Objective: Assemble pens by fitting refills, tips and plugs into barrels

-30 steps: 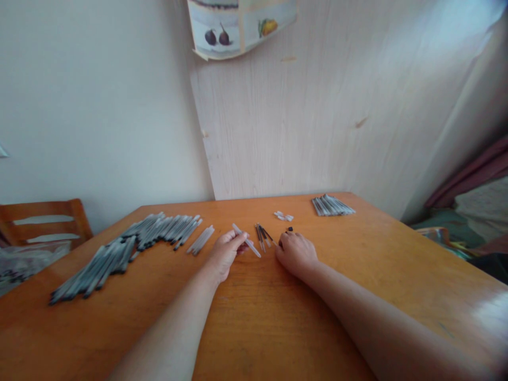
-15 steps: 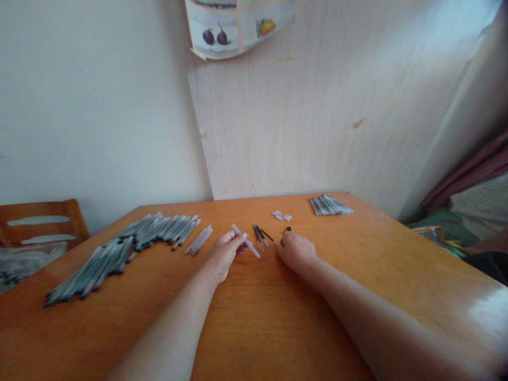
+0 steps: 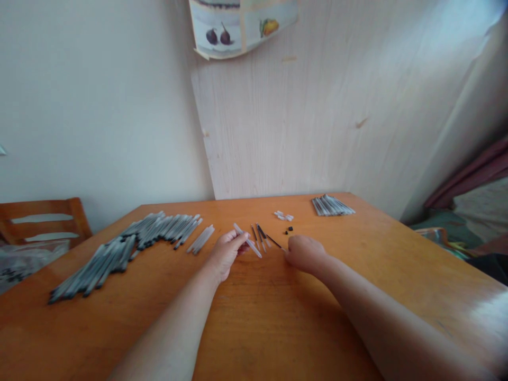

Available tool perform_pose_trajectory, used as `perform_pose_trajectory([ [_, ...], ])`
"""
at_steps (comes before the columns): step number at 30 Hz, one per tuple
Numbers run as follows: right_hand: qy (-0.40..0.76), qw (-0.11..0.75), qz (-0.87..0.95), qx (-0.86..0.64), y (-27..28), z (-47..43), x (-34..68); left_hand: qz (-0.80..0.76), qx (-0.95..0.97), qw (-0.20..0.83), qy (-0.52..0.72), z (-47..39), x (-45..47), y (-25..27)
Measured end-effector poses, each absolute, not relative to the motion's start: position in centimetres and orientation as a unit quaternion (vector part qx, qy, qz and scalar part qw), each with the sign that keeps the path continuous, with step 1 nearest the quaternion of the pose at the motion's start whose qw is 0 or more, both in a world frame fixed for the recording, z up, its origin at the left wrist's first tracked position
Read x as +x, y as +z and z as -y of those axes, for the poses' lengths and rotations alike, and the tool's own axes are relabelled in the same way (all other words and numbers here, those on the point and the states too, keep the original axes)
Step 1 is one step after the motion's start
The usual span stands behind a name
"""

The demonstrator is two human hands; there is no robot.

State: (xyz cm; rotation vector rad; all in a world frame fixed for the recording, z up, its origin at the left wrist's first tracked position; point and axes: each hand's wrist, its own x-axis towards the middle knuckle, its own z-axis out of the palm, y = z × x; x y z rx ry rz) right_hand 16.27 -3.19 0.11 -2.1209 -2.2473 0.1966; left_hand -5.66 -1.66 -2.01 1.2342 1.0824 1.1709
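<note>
Well left of the refills (image 3: 261,231), a long heap of pens (image 3: 99,263) spreads over the table (image 3: 254,317); closer on that side lie some clear barrels (image 3: 200,240). Just left of the refills, the left hand (image 3: 228,251) pinches a tilted tube (image 3: 254,248). Right of the refills, white bits (image 3: 283,216) lie beyond two black bits (image 3: 290,228); nearer, the curled right hand (image 3: 305,253) pinches one end of a slanting stick (image 3: 273,242). Well right of the refills, beyond them, sits a pen bundle (image 3: 332,206).
</note>
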Motion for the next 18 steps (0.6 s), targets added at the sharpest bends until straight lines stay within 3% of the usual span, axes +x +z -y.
perform_pose_trajectory([
  [12,0.104,0.009,0.747,-0.657,-0.5,2.1,18.7,-0.444,0.494,0.584,0.467,2.0,-5.4,-1.7],
  [18,0.108,0.048,0.753,-0.647,-0.5,1.7,19.1,-0.411,0.486,0.627,0.45,2.2,-5.4,-1.4],
])
